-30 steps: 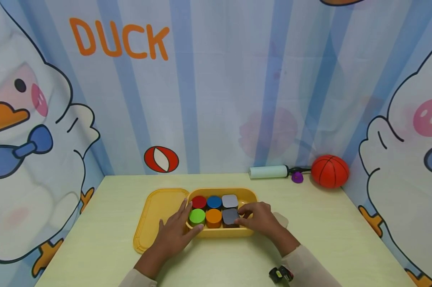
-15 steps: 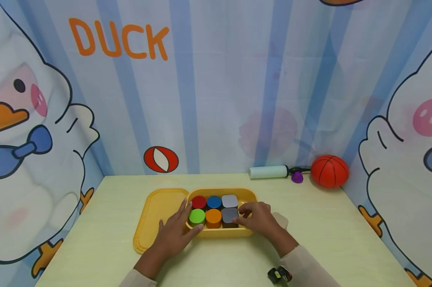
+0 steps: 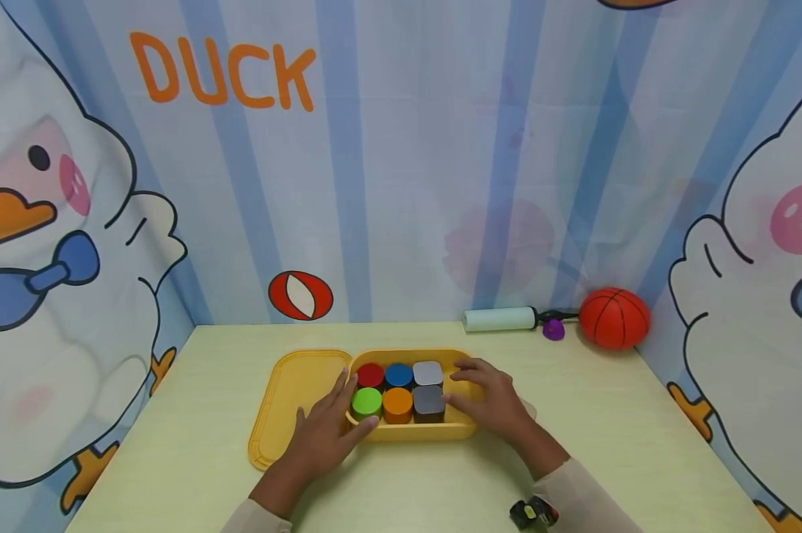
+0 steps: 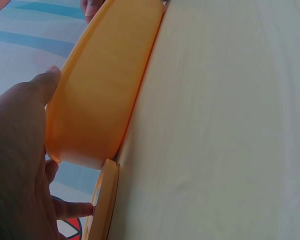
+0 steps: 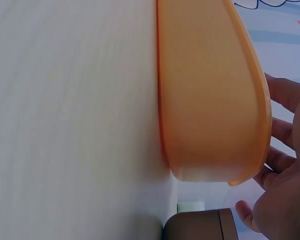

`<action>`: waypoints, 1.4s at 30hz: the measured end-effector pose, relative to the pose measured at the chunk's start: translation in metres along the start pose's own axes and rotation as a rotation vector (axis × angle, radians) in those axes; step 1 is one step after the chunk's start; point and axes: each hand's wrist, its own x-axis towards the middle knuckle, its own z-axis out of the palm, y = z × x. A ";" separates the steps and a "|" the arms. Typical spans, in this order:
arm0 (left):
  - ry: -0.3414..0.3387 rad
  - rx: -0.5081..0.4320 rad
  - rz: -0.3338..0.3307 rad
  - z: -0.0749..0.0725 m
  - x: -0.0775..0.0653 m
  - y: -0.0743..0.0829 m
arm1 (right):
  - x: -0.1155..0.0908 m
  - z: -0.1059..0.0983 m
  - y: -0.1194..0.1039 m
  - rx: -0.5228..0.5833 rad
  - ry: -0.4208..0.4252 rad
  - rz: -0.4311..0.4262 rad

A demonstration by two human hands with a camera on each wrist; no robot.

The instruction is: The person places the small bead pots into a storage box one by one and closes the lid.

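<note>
Standing in two rows of three, with nothing on top

A rectangular yellow plastic box point(image 3: 421, 435) with rounded corners sits on the pale wooden counter point(image 3: 408, 485), and all six pieces in view are inside it. The far row has a red cylinder point(image 3: 371, 374), a blue cylinder point(image 3: 398, 374) and a light grey block with a rounded-square top point(image 3: 428, 372). The near row has a bright green cylinder point(image 3: 366, 404), an orange cylinder point(image 3: 397, 405) and a dark grey block with a rounded-square top point(image 3: 430, 402). All stand upright, close together, in fairly straight lines, so the arrangement looks complete for these six. No seventh piece shows at the right end, though the right hand point(image 3: 499, 400) covers part of it.

That hand reaches over the right rim with fingers loosely bent and well apart from the thumb, holding nothing; its thumb tip is near the dark grey block, and contact cannot be told. The left hand point(image 3: 324, 433) has its fingers spread and mostly straight, steadying the left end without gripping it.

The flat yellow plastic lid point(image 3: 297, 396) lies on the counter beside the box's left end, so closing, if wanted, is not yet done.
</note>
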 end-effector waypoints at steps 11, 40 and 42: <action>0.001 0.005 0.005 0.000 -0.002 0.000 | -0.009 -0.016 0.017 0.062 0.022 0.011; -0.002 0.002 0.006 0.000 0.000 -0.001 | -0.051 -0.066 0.065 0.104 -0.143 0.138; 0.000 0.001 0.006 0.000 -0.001 -0.001 | -0.054 -0.068 0.068 0.150 -0.160 0.124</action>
